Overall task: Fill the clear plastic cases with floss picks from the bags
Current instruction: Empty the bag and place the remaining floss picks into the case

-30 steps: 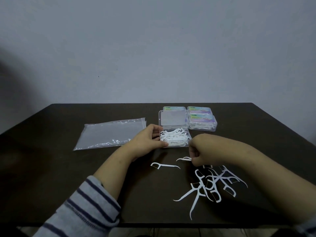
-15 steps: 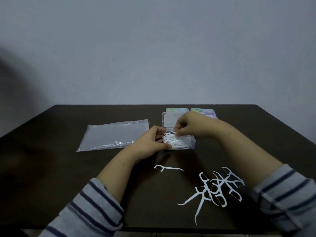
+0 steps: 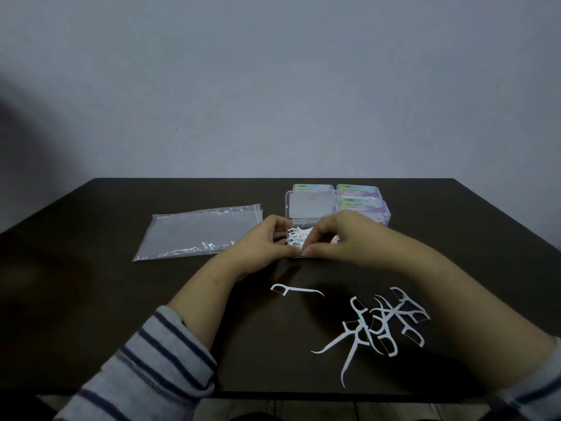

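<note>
Both hands meet over the open clear case (image 3: 306, 205) at mid-table: left hand (image 3: 267, 238) curls around its left edge, right hand (image 3: 343, 235) has fingers bent down onto the floss picks (image 3: 296, 238) inside, though honestly can't tell if it's pinching any. More loose picks (image 3: 376, 326) lie nearer, a lone pick (image 3: 296, 290) beside them, flat plastic bag (image 3: 197, 233) off left.

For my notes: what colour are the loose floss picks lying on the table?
White. The loose floss picks stand out clearly on the dark table in the head view.

White floss picks (image 3: 375, 326), dk brown table (image 3: 91, 299), grey/navy striped sleeve (image 3: 145, 369), clear bag (image 3: 197, 235).
</note>
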